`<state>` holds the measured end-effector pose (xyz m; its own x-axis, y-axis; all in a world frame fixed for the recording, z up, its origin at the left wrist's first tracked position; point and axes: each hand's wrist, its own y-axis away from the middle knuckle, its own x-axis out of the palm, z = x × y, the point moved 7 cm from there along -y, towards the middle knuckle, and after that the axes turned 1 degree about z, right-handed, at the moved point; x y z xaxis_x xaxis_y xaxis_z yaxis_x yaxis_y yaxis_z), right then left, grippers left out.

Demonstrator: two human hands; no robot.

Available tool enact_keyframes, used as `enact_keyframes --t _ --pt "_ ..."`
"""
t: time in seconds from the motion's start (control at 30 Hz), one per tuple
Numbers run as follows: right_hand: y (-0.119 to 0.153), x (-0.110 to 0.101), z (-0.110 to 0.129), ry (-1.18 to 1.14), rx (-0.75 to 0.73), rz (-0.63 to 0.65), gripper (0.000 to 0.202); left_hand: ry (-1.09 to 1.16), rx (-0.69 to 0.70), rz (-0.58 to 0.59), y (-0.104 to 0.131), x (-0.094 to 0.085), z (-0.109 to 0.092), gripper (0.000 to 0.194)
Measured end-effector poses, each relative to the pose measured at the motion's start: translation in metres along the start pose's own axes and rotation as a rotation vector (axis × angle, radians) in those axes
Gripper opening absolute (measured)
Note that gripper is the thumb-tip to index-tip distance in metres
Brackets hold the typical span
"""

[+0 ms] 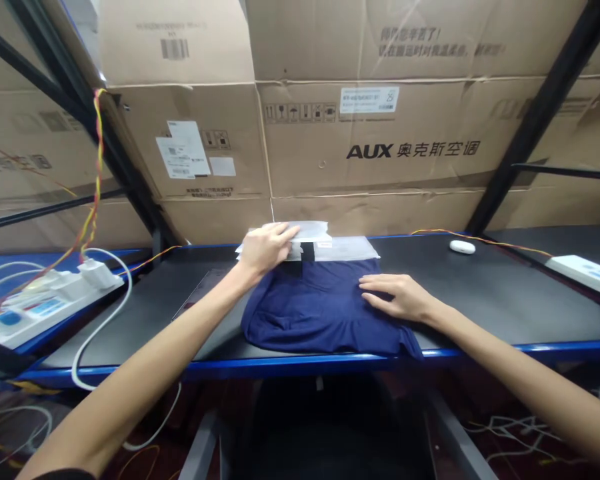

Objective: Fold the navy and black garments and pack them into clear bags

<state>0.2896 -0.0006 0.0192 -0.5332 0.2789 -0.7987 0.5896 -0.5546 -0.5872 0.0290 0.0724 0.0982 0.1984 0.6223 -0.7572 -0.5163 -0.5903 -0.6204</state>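
A folded navy-blue piece of clothing [320,310] lies on the black table mat near the front edge. Along its far side are translucent plastic bags [347,248], with a black strip [307,252] showing between them and the cloth. My left hand [269,248] is closed on the plastic at the back left, its fingers curled over the upper layer [310,231]. On the right part of the cloth rests my right hand [397,297], fingers stretched out, holding nothing. A dark flat thin-edged object [200,293] lies left of the cloth, partly behind my left forearm.
Large cardboard boxes [310,160] stand behind the table [490,287]. A white power strip with plugs [45,303] and a looping white cable [100,327] are at left. Another white strip [587,273] and a small white case [463,247] lie at right. Black metal posts [525,127] frame the sides.
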Motion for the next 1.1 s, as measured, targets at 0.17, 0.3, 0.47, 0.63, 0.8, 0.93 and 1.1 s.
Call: enact_keyframes --t 0.17,0.3,0.47,0.63,0.8,0.93,1.1 --pt "-0.001 0.009 0.0 -0.01 -0.012 0.088 0.021 0.0 -0.19 0.056 0.006 0.034 0.064 0.038" --pt "-0.002 0.01 -0.001 -0.02 -0.003 0.126 0.022 0.073 -0.174 0.151 0.015 0.057 0.073 0.044" --pt "-0.004 0.012 -0.003 -0.044 0.022 0.171 0.026 0.105 -0.193 0.19 0.018 0.061 0.073 0.05" --pt "-0.013 0.015 -0.009 -0.047 0.065 0.207 0.032 0.099 -0.191 0.18 0.018 0.055 0.067 0.051" --pt "-0.035 0.03 -0.012 -0.08 0.147 0.329 0.049 0.282 0.097 0.199 0.025 0.044 0.005 0.049" --pt "-0.046 0.049 -0.011 -0.121 0.222 0.496 0.072 0.504 0.154 0.475 0.042 0.057 -0.032 0.061" --pt "-0.045 0.059 -0.011 -0.142 0.243 0.565 0.076 0.549 0.107 0.641 0.057 0.076 -0.037 0.071"
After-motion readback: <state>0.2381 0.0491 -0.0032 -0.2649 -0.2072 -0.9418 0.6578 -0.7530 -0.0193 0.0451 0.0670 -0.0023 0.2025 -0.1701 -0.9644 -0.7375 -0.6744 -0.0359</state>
